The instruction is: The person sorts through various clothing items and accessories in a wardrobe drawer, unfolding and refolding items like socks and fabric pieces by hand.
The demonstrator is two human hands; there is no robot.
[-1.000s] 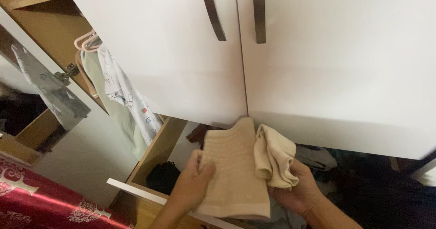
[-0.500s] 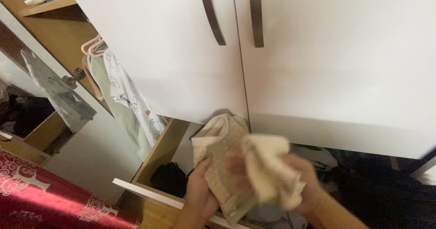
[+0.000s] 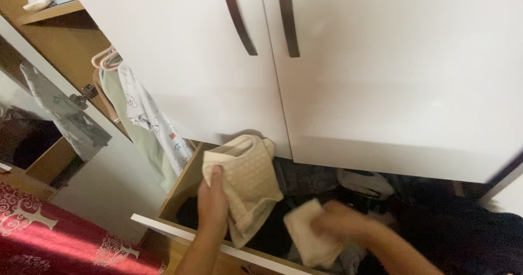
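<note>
A cream, dotted-knit garment (image 3: pixel 246 183) is held up by the left hand (image 3: pixel 212 204) over the open drawer (image 3: pixel 180 228) at the foot of the wardrobe. The fingers are closed on the cloth's left edge, with the thumb laid up along its face; the rest of the cloth hangs loosely folded, its lower corner drooping towards the drawer's front rail. Its upper edge reaches just below the bottom edge of the left white door (image 3: pixel 180 62).

A second, smaller cream cloth (image 3: pixel 308 237) is gripped by the right hand (image 3: pixel 340 223), lower and to the right, inside the drawer's opening. This hand is motion-blurred; the cloth is seen bunched under it, but the exact finger placement cannot be told. The two cloths are held apart, not touching.

Dark clothing (image 3: pixel 327 182) is seen filling the drawer behind and beneath both hands, with a pale grey item (image 3: pixel 365 181) lying among it.

Above, the two white doors are closed edge to edge, each fitted with a dark curved handle (image 3: pixel 238 16). To the left an open wardrobe bay is noted, with pink hangers (image 3: pixel 106 59) carrying a pale green garment (image 3: pixel 131 128) and a white printed one (image 3: pixel 150 117). A red patterned fabric (image 3: pixel 49 237) occupies the lower left corner.
</note>
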